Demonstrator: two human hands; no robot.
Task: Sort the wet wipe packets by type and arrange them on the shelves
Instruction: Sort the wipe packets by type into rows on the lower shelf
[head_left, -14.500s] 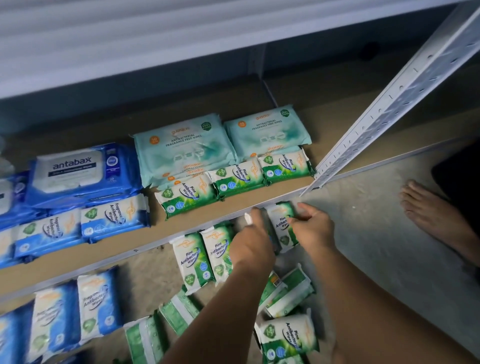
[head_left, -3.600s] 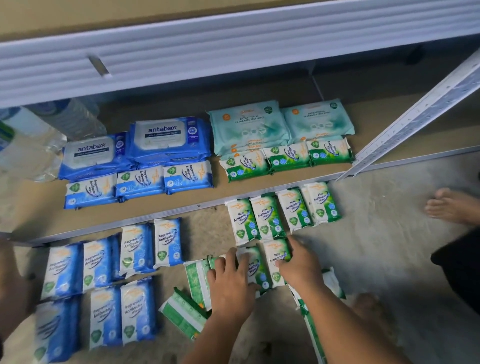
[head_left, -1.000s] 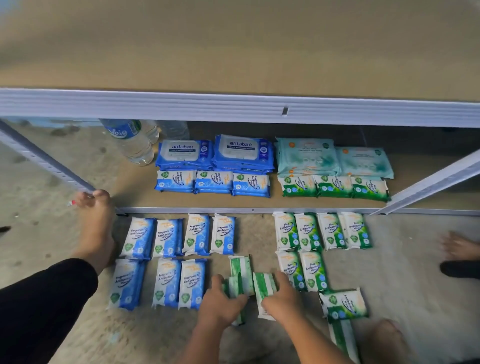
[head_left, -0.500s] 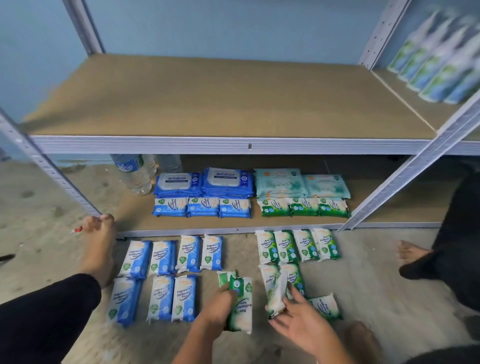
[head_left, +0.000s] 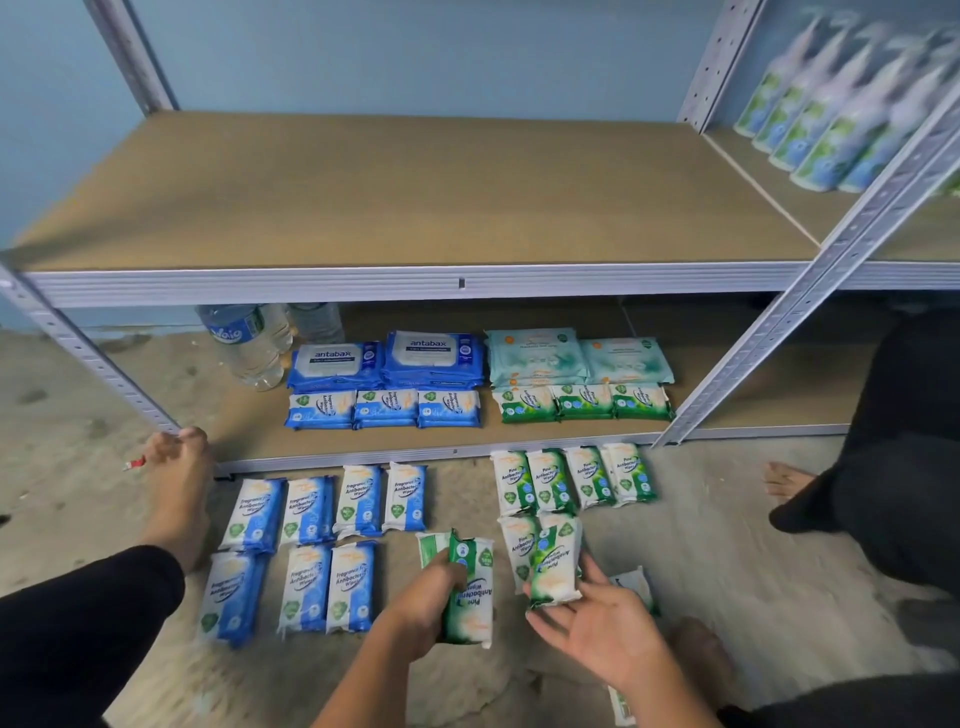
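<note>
Green packets (head_left: 571, 475) are laid in rows on the floor (head_left: 727, 545) before the lower shelf (head_left: 249, 431), with blue packets (head_left: 306, 512) well apart to their left. A held packet (head_left: 470, 597) is gripped in the curled fingers of the left hand (head_left: 426, 597). A second packet (head_left: 553, 571) is propped on the straight, spread fingers of the right hand (head_left: 597, 629), which is not closed round it. The step is judged to be the gathering of loose green ones. It is best done with labels turned one way, edges squared, and the soft packs gripped across the middle so none slides out. They would be set just beside the shelf row (head_left: 584, 402) of green, kept apart from the blue, and passed low under the upper shelf (head_left: 415, 280).
</note>
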